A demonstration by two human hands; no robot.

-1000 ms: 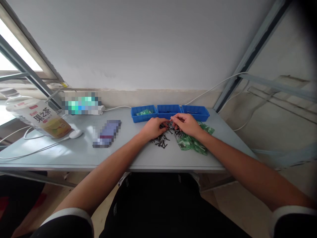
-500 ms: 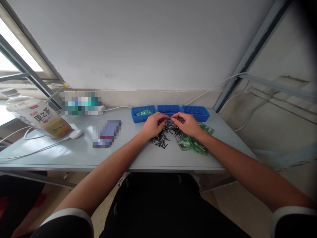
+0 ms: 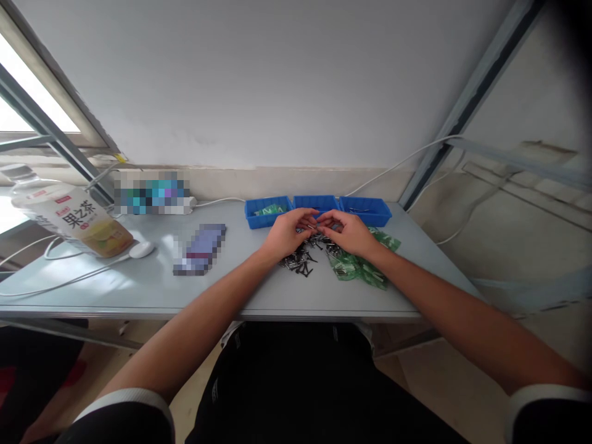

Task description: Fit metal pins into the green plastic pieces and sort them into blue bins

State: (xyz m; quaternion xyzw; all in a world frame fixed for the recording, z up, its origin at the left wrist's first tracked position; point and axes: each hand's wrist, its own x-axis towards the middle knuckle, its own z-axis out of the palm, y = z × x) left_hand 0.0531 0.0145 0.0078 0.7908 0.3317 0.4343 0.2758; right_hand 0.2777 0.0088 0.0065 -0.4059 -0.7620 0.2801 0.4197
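Note:
My left hand (image 3: pixel 287 233) and my right hand (image 3: pixel 346 233) meet fingertip to fingertip above a pile of dark screws (image 3: pixel 298 262). A thin screw (image 3: pixel 311 227) shows at the left fingertips, which are closed on it. The right thumb and fingers are pinched close beside it; what they grip, if anything, is hidden. Green plastic bags (image 3: pixel 358 270) holding slim metal pieces lie under and beside my right wrist. Just beyond my hands are a left blue bin (image 3: pixel 252 223) with green packets, a middle blue bin (image 3: pixel 316 201) and a right blue bin (image 3: pixel 382 219) with a few dark screws.
A tilted drink bottle (image 3: pixel 76 216) stands at the left, near a white plug-like piece (image 3: pixel 141 249) with a cable. A blurred flat blue object (image 3: pixel 201 250) lies left of my arm. The wall (image 3: pixel 296 92) rises behind the table (image 3: pixel 287 302), with metal frame posts on both sides.
The fingers of both hands have shifted slightly and opened a little, and a thin screw now shows between them. The pile, bags and bins have stayed put.

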